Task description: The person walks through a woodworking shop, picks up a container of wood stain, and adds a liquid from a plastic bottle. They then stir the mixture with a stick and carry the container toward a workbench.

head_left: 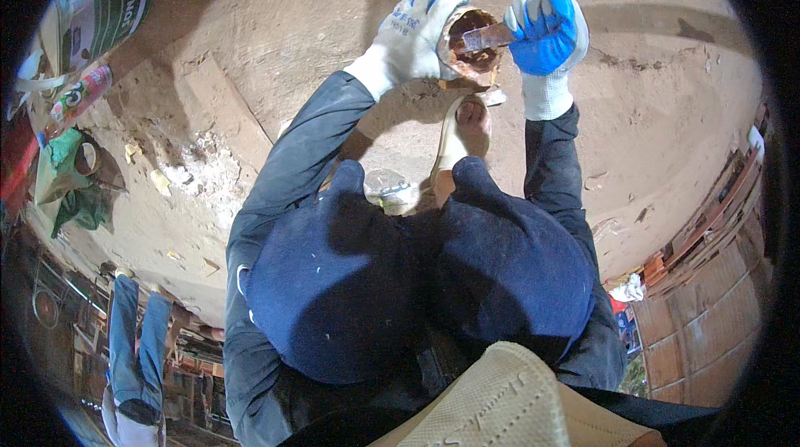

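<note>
My left hand (414,37), in a white glove with blue fingertips, is closed round the side of a short hollow cup-like piece (481,80). Its inside is dark brown and glossy, and its opening is turned up toward me. In my right hand (547,37), gloved in white with a blue palm, is a flat scraper-like tool (487,36). The fingers wrap its near end, and its flat tip reaches into the opening from the right. Whether the tip touches the inner wall, I cannot tell. Both hands are held out beyond my knees, above the ground.
My sandaled foot (465,134) stands below the cup-like piece. A clear object (392,189) lies between my legs. At the left are a green-and-white bucket (112,14), a plastic bottle (82,95) and a green bag (62,165). Another person's jeans (137,339) show lower left. Boards (708,218) line the right.
</note>
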A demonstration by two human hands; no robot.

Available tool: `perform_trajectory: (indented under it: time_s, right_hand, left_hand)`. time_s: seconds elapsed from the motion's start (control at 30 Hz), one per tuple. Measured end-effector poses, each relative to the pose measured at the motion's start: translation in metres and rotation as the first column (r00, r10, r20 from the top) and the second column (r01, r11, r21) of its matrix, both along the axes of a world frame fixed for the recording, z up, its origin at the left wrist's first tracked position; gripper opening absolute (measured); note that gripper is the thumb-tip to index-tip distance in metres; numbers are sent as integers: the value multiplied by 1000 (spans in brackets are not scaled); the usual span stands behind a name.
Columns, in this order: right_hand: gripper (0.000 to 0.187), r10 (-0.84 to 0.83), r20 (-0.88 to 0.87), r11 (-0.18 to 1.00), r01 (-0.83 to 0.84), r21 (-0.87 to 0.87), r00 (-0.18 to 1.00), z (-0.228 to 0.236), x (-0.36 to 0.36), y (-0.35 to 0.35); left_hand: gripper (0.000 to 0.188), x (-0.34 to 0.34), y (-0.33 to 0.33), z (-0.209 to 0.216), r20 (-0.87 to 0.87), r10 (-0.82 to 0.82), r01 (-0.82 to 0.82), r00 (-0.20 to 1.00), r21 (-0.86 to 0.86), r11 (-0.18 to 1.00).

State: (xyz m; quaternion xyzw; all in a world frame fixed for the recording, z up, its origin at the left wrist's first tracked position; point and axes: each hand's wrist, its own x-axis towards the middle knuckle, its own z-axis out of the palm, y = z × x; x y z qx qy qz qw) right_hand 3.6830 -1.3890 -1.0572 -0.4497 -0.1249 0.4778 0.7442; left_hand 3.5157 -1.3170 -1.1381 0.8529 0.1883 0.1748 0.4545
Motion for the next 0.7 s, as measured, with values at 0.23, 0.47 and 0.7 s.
perform_trajectory:
  time_s: [0.23, 0.47, 0.7]
  right_hand:
    - [42, -181, 131, 911, 116, 396, 975, -4, -11, -7]
    - [40, 85, 257, 950, -156, 269, 963, 10, -13, -16]
    - [45, 137, 601, 988, -153, -25, 787, 1, -25, -21]
  left_hand:
    - [98, -8, 0, -16, 164, 74, -66, 984, -50, 997]
    - [96, -5, 2, -7, 146, 73, -55, 987, -125, 991]
    - [96, -5, 7, -7, 105, 46, -39, 993, -66, 997]
